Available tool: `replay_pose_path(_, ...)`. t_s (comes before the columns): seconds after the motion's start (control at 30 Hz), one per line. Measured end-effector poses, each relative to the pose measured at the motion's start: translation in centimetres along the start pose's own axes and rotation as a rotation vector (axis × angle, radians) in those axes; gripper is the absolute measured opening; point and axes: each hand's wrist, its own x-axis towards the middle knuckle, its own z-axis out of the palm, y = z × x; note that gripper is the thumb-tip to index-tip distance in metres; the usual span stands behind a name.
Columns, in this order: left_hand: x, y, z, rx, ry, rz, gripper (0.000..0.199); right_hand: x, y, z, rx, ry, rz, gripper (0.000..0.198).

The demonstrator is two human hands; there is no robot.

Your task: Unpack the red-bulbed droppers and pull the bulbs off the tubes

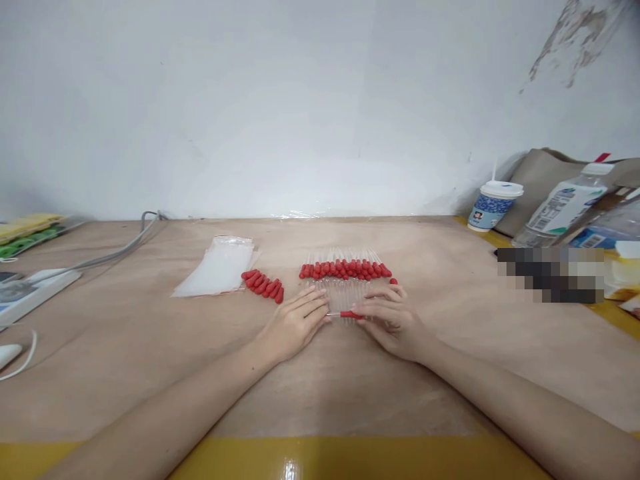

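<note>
Landmark: the row of droppers (345,269), clear glass tubes capped with red rubber bulbs, is laid side by side on the tabletop (320,380) and is taken as the reference for all places below.

Single dropper: one dropper (345,315) is held lying crosswise just in front of the row, its red bulb pointed toward the right hand and its glass tube toward the left hand.

Left hand: the left hand (293,325) is rested on the tabletop in front of the row's left end; its fingertips are closed on the glass end of the single dropper.

Right hand: the right hand (393,319) is rested in front of the row's right end; its fingers are pinched on the red bulb end of the single dropper.

Loose bulbs: a small heap of red bulbs (264,285) is seen just left of the row, and one stray bulb (393,281) is seen at the row's right end, beside the right hand.

Plastic bags: a stack of clear plastic bags (217,268) is laid left of the loose bulbs, farther from the row.

Far left of the row: a white power strip (30,292) with a grey cable (120,250) is placed near the tabletop's edge.

Far right of the row: a paper cup (493,205) with a lid and a plastic bottle (563,203) are set well apart from the row, by the wall.
</note>
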Motion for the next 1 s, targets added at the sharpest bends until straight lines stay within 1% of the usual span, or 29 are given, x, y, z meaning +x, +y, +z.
replay_pose_path(0.07, 0.0, 0.1, 0.0, 0.011, -0.002, 0.011, 0.015, 0.3, -0.4, 0.2, -0.06, -0.008, -0.004, 0.027)
replay_pose_path(0.13, 0.1, 0.2, -0.1, 0.015, 0.002, 0.031, 0.014, 0.6, -0.8, 0.7, -0.103, -0.002, -0.045, 0.036)
replay_pose_path(0.17, 0.1, 0.3, -0.2, 0.013, 0.007, 0.042, 0.014, 0.7, -0.9, 0.9, -0.118, 0.006, -0.071, 0.037)
replay_pose_path(0.3, 0.2, 0.5, -0.3, -0.014, 0.036, 0.072, 0.012, 0.9, -1.1, 1.8, -0.132, 0.054, -0.141, 0.023)
replay_pose_path(0.4, 0.2, 0.7, -0.3, -0.044, 0.037, 0.081, 0.01, 0.9, -1.1, 2.0, -0.087, 0.029, -0.19, 0.016)
replay_pose_path(0.57, -0.1, 0.7, -0.5, -0.088, 0.037, 0.086, 0.009, 0.9, -1.3, 1.5, -0.044, -0.019, -0.238, 0.015)
replay_pose_path(1.0, -0.4, 0.5, -0.7, -0.214, 0.019, 0.052, 0.008, 0.7, -1.0, 1.3, -0.039, 0.017, -0.288, 0.022)
